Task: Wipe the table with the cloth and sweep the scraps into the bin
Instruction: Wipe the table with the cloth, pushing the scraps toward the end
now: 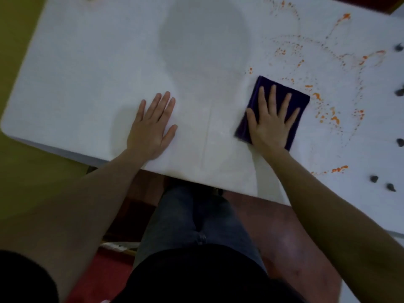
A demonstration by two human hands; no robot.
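the right hand (271, 125) lies flat with fingers spread on the folded dark purple cloth (293, 99), pressing it onto the white bench (98, 73) right of the middle of the frame. its grip is loose, not curled. the left hand (150, 130) rests flat on the bench, grip loose too. orange splatter (334, 119) and small dark scraps (400, 142) lie at the right.
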